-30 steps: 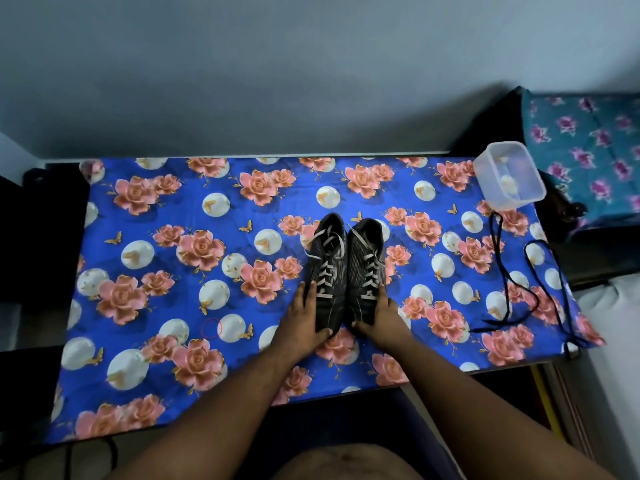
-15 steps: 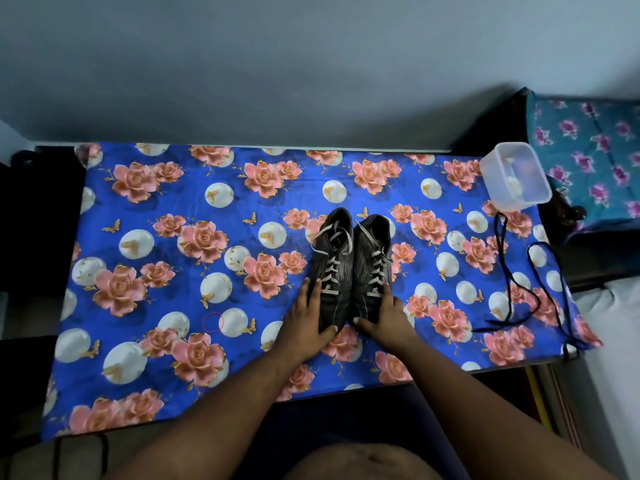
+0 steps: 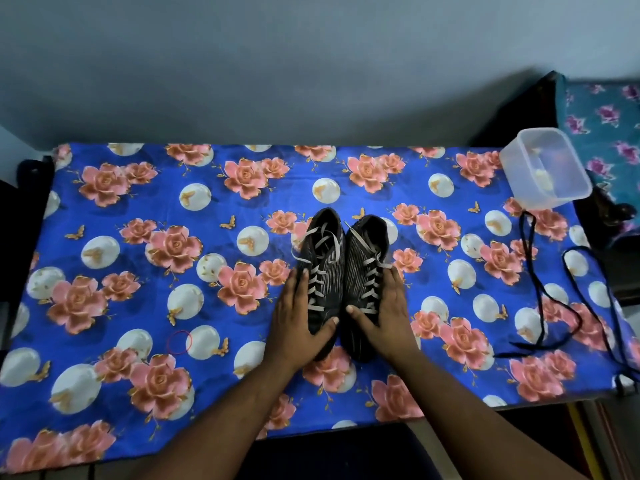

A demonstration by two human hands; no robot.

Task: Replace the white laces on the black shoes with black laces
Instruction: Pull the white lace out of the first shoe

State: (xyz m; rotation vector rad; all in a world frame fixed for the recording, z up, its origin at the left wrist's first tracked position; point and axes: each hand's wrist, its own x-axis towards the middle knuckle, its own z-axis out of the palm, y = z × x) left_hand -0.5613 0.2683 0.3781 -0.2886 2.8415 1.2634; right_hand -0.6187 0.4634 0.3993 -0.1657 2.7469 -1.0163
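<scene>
I've got the pair of black striped shoes (image 3: 341,282) mid-bench, toes toward me. They look unmoved since a second ago; only my view has dipped. My left hand (image 3: 298,323) and right hand (image 3: 386,315) flank them, fingers flat against the outer sides, thumbs over the toes. White laces (image 3: 317,265) still threaded, so nothing's begun. Black laces (image 3: 554,299) trail at the right bench edge, just near of the clear plastic tub (image 3: 545,173) overhanging the far corner. Blue floral cloth (image 3: 138,271) leaves wide room left.

Both forearms reach forward side by side. The left hand (image 3: 298,323) and right hand (image 3: 386,318) lie flat, fingers (image 3: 300,284) straight, thumbs angled inward.
</scene>
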